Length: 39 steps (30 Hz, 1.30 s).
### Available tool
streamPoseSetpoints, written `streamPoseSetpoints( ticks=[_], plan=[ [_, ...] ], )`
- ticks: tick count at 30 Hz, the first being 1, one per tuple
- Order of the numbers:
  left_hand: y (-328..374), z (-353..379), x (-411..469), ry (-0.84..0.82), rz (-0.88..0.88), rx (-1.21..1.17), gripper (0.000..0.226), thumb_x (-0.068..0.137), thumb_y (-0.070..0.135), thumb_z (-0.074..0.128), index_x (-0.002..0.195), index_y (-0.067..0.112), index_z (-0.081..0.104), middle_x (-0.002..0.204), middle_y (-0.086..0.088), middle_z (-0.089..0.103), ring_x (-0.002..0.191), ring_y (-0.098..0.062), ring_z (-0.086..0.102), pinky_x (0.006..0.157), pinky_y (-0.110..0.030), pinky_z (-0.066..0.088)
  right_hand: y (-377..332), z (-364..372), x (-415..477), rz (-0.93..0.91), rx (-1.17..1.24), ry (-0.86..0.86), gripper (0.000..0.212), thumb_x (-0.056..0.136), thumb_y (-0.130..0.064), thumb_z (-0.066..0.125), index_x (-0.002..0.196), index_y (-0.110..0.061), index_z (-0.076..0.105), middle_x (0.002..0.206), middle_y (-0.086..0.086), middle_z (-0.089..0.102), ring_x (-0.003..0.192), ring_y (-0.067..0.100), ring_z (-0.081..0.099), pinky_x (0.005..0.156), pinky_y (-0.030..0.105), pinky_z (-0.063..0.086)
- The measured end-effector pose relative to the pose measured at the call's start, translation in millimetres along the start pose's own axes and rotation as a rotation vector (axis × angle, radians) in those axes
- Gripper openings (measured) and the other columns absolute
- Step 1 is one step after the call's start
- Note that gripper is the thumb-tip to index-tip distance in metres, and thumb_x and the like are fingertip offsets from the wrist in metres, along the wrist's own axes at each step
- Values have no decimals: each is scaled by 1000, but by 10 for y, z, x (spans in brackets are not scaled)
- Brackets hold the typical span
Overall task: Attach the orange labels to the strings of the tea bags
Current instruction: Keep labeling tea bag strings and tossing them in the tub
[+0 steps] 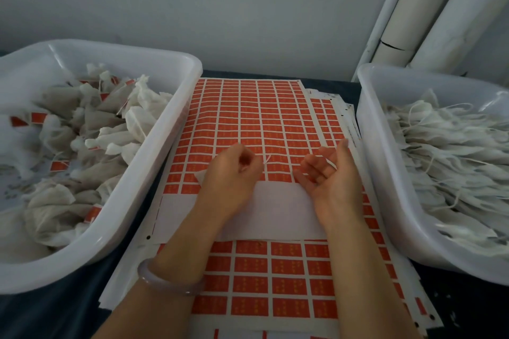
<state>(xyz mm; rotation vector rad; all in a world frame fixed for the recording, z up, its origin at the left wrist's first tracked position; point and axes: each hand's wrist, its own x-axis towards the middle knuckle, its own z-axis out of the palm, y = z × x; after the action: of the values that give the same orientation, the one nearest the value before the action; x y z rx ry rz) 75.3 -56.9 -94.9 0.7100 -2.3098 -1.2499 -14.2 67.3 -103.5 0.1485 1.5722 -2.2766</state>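
Sheets of orange labels [256,124] lie stacked between two tubs. The top sheet has a bare white strip [278,215] along its near edge with no labels on it. My left hand [231,176] hovers over that strip, fingers pinched on a white tea bag; one corner of the tea bag [200,175] shows to the hand's left, and its string [267,158] sticks out to the right. My right hand [330,176] is close beside it, palm turned left, fingers spread. A thin white strand crosses its fingers; I cannot tell whether it is held.
A white tub [165,129] on the left holds tea bags with orange labels on them. A white tub [374,146] on the right holds tea bags with bare strings. White pipes [429,8] run up the wall at the back right. The table is dark.
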Motion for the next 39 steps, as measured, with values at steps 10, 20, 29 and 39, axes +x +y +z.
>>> streamPoseSetpoints(
  ticks=[10,20,29,39],
  plan=[
    [-8,-272,10,-251,107,-499,16,94,12,49,80,14,57,53,13,52,41,-1,42,40,-11,34,-96,90,-245,369,-267,-524,72,69,-72,47,96,-10,71,82,13,72,59,19,66,44,24,47],
    [-58,-210,30,-278,330,-246,12,96,19,49,88,14,57,76,5,57,67,-4,52,63,-19,46,-107,79,-267,280,-305,-460,9,88,-10,60,93,-8,67,67,2,69,55,11,64,41,21,44],
    [-132,-119,73,-62,74,507,42,80,43,70,116,31,53,108,8,61,90,-9,56,83,-28,49,-96,91,-243,-8,-258,-142,15,77,-18,75,92,-19,74,81,-3,74,70,10,71,57,22,54],
    [74,-283,17,71,152,-338,27,86,0,61,88,24,49,82,5,62,73,-7,67,62,-13,52,-153,86,-263,-30,-129,-206,20,85,-16,67,68,-25,74,78,1,73,69,14,70,58,26,55]
  ],
)
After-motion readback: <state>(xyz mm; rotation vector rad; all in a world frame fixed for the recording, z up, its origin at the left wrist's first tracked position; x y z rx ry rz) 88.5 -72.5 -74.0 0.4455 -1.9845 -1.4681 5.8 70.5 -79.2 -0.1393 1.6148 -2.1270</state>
